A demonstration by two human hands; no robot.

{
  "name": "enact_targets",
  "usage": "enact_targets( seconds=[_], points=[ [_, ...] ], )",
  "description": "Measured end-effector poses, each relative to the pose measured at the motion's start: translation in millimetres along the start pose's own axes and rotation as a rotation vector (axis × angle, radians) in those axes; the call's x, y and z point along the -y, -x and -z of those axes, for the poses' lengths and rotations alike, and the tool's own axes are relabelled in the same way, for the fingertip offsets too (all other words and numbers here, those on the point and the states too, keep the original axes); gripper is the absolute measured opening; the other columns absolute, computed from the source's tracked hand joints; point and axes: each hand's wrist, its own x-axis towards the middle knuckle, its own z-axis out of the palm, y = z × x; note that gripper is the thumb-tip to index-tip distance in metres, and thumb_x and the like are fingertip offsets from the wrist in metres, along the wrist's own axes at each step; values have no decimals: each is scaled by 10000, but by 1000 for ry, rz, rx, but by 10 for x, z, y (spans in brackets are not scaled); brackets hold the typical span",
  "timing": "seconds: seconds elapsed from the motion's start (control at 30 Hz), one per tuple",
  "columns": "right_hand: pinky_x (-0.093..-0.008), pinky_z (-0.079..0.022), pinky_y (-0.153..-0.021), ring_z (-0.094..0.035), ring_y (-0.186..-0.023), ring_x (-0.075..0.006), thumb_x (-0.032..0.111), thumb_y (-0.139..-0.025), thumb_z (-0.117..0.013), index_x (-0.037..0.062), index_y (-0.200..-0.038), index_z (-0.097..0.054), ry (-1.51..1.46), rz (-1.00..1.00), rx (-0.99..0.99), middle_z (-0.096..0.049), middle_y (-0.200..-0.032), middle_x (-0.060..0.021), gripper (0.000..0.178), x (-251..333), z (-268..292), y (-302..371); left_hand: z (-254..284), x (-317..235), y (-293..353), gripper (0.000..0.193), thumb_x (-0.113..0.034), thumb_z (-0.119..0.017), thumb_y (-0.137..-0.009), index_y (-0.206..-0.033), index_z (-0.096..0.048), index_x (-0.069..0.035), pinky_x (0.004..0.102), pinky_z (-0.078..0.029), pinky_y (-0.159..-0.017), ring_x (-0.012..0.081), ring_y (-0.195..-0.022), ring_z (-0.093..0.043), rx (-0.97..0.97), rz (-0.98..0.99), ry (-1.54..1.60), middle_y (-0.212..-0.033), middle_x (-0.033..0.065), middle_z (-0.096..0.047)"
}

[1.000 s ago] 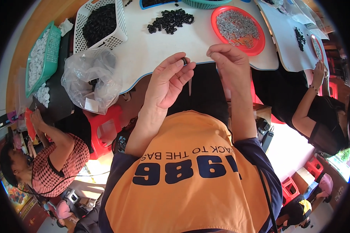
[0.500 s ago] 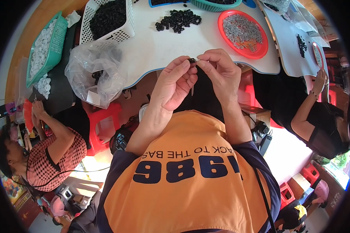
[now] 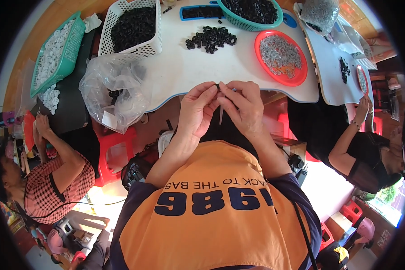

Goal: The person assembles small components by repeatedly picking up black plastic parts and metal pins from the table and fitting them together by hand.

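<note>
My left hand (image 3: 197,108) pinches a small black plastic piece (image 3: 218,86) between thumb and fingertips, above my lap just off the table's front edge. Against it from the other side come the closed fingertips of my right hand (image 3: 243,105); whatever they hold is hidden. Beyond my hands a loose heap of black plastic pieces (image 3: 211,39) lies on the white table (image 3: 189,67). To the right of the heap, a round red plate (image 3: 297,82) carries many tiny silvery metal parts (image 3: 280,54).
A white basket (image 3: 155,45) of black pieces and a clear plastic bag (image 3: 121,83) stand at left. Farther back are a blue tray (image 3: 183,12) and a teal basket (image 3: 252,25). Co-workers sit on both sides, the left one (image 3: 58,184) near a green basket (image 3: 69,63).
My right fingers have closed in over the black piece; the small pale metal part seen at their tips is now hidden. The view has shifted, showing more of the table's far side.
</note>
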Motion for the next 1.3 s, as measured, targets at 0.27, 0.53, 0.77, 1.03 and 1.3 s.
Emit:
enact_targets(
  seconds=[0.27,0.53,0.77,1.03,1.3],
  points=[
    [-325,-503,-762,-646,-825,-252,107,-906,-641,20,-1115,-697,-232,-482,55,-682,-893,-135,233,-1147,-538,-374,150,-72,-61,132,-60,-638,-934,-1063,-633,-31,245,-552,-720,143,-833,-635,4,168,275,-981,82,-675],
    [-431,-528,-744,-648,-813,-358,72,-829,-697,14,-993,-696,115,-194,46,-646,-905,-165,174,-1843,-1046,-548,224,-213,-3,115,-63,-637,-934,-1047,-636,-37,246,-560,-705,139,-808,-658,-27,134,281,-971,83,-687],
    [-341,-520,-686,-648,-775,-242,65,-884,-636,-12,-988,-681,82,-301,90,-646,-885,-130,137,-1585,-888,-486,263,-257,-32,130,-72,-653,-926,-1050,-637,-35,246,-535,-699,145,-820,-619,-54,123,258,-984,75,-672],
    [-206,-446,-670,-548,-726,-55,99,-918,-628,-5,-1003,-709,-1070,-797,110,-653,-836,-5,156,-372,-345,-315,185,-214,-92,131,-70,-624,-942,-1063,-632,-21,243,-540,-718,137,-827,-631,-27,59,136,-978,86,-673],
    [-222,-483,-793,-607,-902,-108,-9,-912,-627,-16,-1056,-701,-487,-436,153,-635,-1030,-66,162,79,-215,-289,88,-191,-16,152,-15,-654,-904,-1053,-665,10,243,-554,-711,140,-795,-661,-41,-150,5,-947,90,-693]
  ],
)
